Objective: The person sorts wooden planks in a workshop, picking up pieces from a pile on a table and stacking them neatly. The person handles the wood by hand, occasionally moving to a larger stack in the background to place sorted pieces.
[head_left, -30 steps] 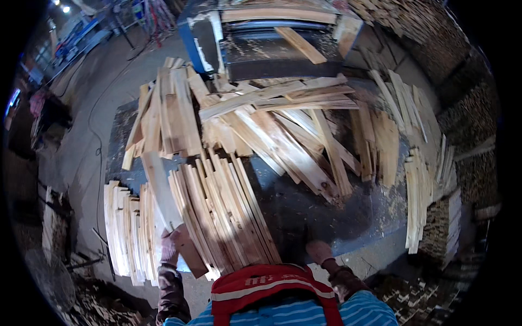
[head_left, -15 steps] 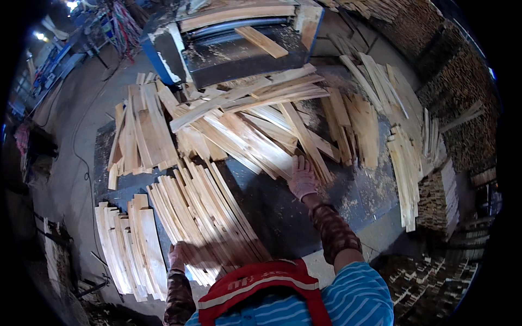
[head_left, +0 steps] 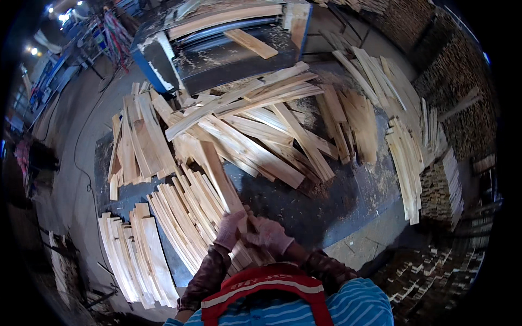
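Close to my body, a wooden board (head_left: 218, 176) is held lengthwise, its far end raised above a row of narrow strips (head_left: 182, 212). My left hand (head_left: 229, 228), in a pale pinkish work glove, is closed on the board's left side. From the right, my right hand (head_left: 270, 236), gloved alike, grips its near part; some fingers are hidden between the hands. Beyond them, a loose heap of boards (head_left: 255, 149) lies crisscrossed on the dark table (head_left: 288, 209). To the left is a shorter stack of pale boards (head_left: 133, 255).
A blue-sided machine with rollers (head_left: 228, 54) stands at the far side, one board (head_left: 251, 43) on its bed. More boards lean at the far left (head_left: 138, 133) and lie along the right (head_left: 402, 168). Tall wood stacks (head_left: 459, 76) line the right; a cable (head_left: 81, 163) crosses the left floor.
My right hand has come back from the heap toward my body. My left hand has moved right and up from the strips' near end. A board is now raised between both hands.
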Demonstrator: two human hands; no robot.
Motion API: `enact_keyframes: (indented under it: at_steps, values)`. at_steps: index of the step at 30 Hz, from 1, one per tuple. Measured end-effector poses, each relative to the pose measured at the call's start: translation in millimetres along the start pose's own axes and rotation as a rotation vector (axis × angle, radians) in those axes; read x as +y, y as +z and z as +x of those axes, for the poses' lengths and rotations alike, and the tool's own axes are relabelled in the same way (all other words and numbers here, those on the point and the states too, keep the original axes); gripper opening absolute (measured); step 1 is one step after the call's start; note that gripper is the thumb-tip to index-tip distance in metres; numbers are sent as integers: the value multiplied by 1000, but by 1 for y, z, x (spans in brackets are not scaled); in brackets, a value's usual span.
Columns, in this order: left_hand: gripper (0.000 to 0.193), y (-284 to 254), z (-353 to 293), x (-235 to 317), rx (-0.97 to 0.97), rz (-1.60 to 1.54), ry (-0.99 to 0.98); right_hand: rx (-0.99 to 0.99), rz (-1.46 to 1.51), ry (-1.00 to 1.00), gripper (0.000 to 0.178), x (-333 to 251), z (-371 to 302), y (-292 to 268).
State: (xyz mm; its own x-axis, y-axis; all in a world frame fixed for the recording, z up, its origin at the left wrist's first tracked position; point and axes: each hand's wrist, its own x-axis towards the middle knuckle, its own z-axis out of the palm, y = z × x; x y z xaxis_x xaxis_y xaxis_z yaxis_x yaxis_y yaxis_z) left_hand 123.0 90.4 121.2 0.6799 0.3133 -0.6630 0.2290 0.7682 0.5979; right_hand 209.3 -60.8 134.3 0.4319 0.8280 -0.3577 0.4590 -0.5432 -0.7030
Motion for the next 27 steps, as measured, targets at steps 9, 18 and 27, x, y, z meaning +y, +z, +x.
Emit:
enact_keyframes:
  at_steps: [9,18,27]
  values:
    - [48,-137,-64,48,90,5,269,560,-822,204,69,136,93,-69]
    - [26,-353,-124,-74,823,263,426,103,-8,277,70,78,46,-62]
    - [39,-320,-78,-104,650,55,245,-281,1865,118,61,48,-15,-61]
